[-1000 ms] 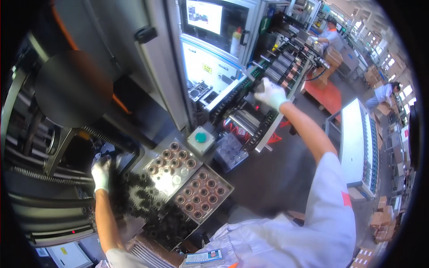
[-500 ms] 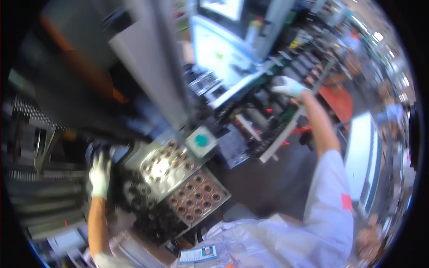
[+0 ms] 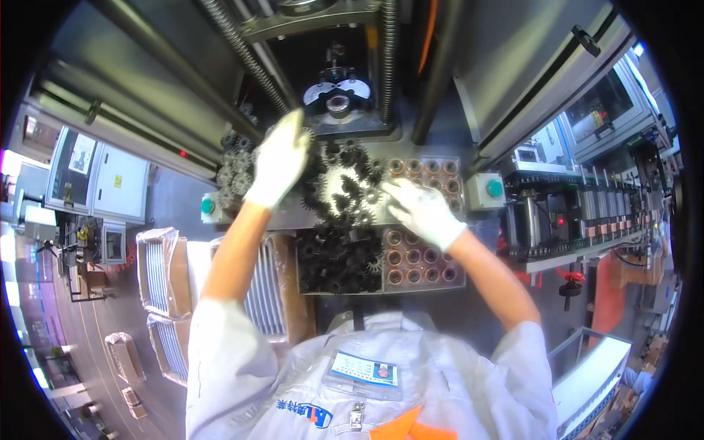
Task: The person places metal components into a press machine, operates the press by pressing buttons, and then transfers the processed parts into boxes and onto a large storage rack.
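My left hand [image 3: 281, 163], in a white glove, is over the left part of the metal work table, fingers drawn together. A grey toothed edge shows beside its fingertips; the grip itself is too blurred to make out. My right hand [image 3: 424, 210], also gloved, reaches in from the right with thumb and fingers apart. Its fingertips are by a small gear [image 3: 371, 196] at the edge of a pile of dark gears [image 3: 348, 183]. More dark gears [image 3: 337, 260] fill the near side, beside a clear tray of copper-coloured ring parts [image 3: 424, 275]. Greyish gears [image 3: 236, 172] lie left of my left hand.
Ahead stands a press with a round fixture [image 3: 338, 105] between spring-wrapped columns. Green buttons on boxes [image 3: 485, 192] [image 3: 213, 207] flank the table. A second tray of rings [image 3: 433, 170] lies behind my right hand. To the right runs a conveyor [image 3: 579, 213]; cartons [image 3: 163, 271] stand left.
My view has swung from the conveyor side to face the press. My right hand has left the conveyor for the gear pile; my left hand is now over the table by the gears.
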Motion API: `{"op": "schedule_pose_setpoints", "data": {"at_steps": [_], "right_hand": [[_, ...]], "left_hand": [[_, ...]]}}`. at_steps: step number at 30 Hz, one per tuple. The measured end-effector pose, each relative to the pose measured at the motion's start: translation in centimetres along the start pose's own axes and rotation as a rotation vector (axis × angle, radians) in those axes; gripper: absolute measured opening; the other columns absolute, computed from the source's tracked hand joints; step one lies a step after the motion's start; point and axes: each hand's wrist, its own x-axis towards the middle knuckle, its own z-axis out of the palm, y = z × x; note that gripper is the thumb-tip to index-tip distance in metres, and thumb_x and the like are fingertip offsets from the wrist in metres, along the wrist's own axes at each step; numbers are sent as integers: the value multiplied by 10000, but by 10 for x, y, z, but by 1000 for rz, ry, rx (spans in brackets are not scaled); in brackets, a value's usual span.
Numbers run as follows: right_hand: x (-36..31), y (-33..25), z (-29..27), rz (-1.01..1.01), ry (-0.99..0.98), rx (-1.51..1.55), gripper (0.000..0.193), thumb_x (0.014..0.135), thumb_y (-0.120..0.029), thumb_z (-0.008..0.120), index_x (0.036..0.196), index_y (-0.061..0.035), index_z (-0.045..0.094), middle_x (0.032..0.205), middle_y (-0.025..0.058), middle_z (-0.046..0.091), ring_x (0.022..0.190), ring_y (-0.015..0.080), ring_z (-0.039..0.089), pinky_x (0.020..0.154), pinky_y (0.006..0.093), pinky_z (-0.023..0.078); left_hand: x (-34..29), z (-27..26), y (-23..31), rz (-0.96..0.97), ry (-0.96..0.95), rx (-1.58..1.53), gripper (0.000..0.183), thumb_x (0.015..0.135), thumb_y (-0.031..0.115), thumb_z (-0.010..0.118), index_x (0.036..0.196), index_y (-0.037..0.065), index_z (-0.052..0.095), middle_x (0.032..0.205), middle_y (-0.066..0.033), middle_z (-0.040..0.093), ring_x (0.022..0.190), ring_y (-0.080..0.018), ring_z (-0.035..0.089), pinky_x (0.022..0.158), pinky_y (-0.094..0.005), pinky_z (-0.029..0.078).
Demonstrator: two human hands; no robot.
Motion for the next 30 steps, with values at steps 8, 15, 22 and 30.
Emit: {"op": "schedule_pose_setpoints", "data": {"at_steps": [8, 15, 22, 30], "right_hand": [[64, -10, 34, -119, -167, -169, 507, 778, -241, 751, 1252, -154, 592, 1118, 164, 571, 934, 309, 661, 720, 435, 515], [74, -5, 23, 70, -274, 183, 492, 786, -179, 710, 1267, -133, 617, 1205, 157, 640, 1135, 344, 612, 974, 416, 492], [34, 0, -7, 294, -63, 875, 316, 918, -57, 622, 1229, -27, 666, 1137, 85, 711, 1062, 157, 640, 938, 291, 490], [14, -20, -34, 374, -11, 1075, 298, 920, -19, 633, 1214, 5, 674, 1128, 78, 719, 1035, 124, 651, 938, 279, 510]], "left_hand": [[-185, -86, -166, -150, -26, 203, 308, 976, 129, 560, 1264, 36, 614, 1227, -215, 652, 1124, -400, 634, 986, -431, 498], [-141, -63, -92, 110, -68, 121, 440, 795, 164, 737, 1226, 113, 664, 1295, -148, 600, 1222, -354, 540, 1087, -496, 384], [-128, -34, -102, 154, -47, 242, 452, 697, 172, 806, 1121, 113, 661, 1225, -119, 608, 1201, -333, 544, 1089, -508, 378], [-130, -37, -82, 168, -90, 230, 422, 636, 99, 827, 994, 75, 606, 1316, -132, 578, 1365, -356, 437, 1178, -573, 251]]}}
